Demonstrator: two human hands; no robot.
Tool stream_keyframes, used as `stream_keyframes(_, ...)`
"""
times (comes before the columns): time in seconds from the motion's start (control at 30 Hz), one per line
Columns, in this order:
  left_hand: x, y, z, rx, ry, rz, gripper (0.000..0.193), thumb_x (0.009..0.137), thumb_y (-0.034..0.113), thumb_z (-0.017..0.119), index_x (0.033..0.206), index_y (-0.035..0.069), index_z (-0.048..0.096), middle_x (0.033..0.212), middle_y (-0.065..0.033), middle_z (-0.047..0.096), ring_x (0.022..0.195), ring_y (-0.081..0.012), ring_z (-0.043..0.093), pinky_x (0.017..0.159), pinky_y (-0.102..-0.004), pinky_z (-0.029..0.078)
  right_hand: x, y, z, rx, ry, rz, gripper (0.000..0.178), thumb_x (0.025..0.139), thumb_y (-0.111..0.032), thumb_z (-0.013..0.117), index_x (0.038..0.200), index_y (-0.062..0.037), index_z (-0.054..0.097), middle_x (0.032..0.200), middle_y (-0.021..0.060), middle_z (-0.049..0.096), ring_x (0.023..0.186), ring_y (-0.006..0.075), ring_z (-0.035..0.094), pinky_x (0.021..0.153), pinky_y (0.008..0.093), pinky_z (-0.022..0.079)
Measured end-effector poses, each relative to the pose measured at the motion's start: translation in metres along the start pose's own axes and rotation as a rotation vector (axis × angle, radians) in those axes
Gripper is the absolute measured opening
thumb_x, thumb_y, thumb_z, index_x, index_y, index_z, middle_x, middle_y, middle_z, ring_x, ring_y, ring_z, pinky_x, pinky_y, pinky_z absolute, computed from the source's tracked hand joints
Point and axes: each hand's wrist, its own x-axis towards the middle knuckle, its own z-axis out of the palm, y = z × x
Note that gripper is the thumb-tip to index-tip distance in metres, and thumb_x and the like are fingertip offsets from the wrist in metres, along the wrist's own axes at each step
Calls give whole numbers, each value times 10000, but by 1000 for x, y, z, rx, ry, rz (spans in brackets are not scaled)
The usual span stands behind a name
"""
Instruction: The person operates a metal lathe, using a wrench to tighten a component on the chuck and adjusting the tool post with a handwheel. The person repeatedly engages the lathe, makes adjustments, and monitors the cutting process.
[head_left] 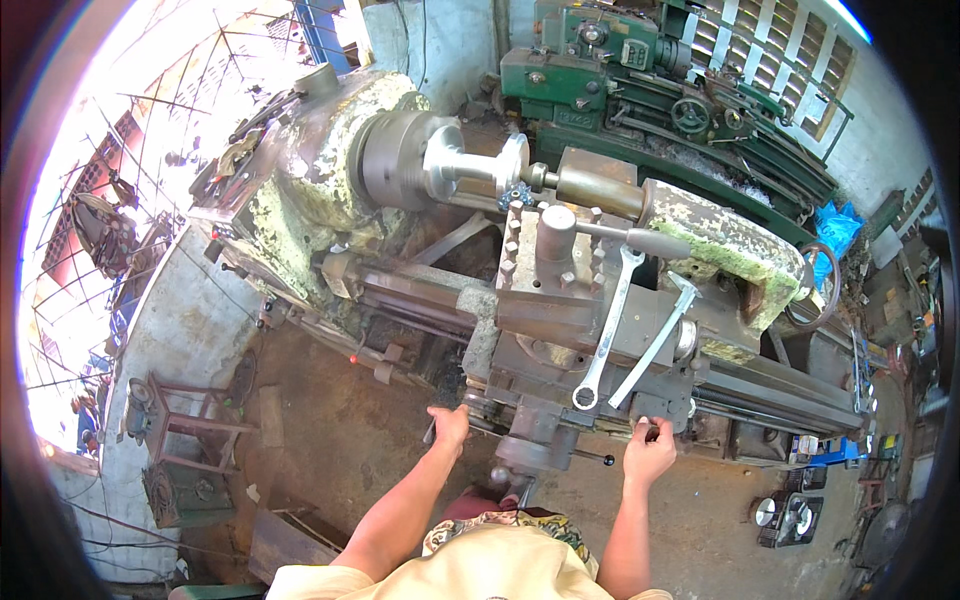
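At the front of a worn lathe, my left hand [450,426] is closed round a handle beside the carriage, mostly hidden by my fingers. My right hand [650,452] has its fingers curled on a small dark knob below the tool slide. A shiny spool-shaped metal workpiece [480,166] sits between the chuck [398,160] and the tailstock centre [541,178]. Bluish chips [516,194] cling near its right flange, by the tool post [556,234]. A combination wrench [610,325] and a caliper [655,340] lie on the slide.
A long lever [650,242] juts rightward from the tool post. The tailstock handwheel [815,288] stands at the right. Behind is a green lathe [640,120]. A metal frame stool [200,425] stands at the left, and black crates [790,515] sit on the floor at the right.
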Motion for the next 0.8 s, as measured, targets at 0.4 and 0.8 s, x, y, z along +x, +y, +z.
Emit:
stream_keyframes(0.4, -6, 7, -1, 11, -15, -16, 786, 874, 238, 606, 1388, -38, 80, 1213, -223, 469, 982, -291, 561, 655, -418, 557, -1, 3, 0, -7, 6, 3, 124, 807, -127, 698, 841, -28, 632, 560, 62, 520, 500, 188, 483, 510, 347, 397)
stream_keyframes(0.8, -3, 6, -1, 27, 26, 15, 741, 872, 244, 599, 1358, -54, 126, 1191, -224, 491, 925, -283, 577, 625, -415, 552, -1, 1, -1, 9, -1, 17, 129, 808, -124, 695, 845, -18, 630, 560, 62, 524, 501, 181, 479, 509, 345, 399)
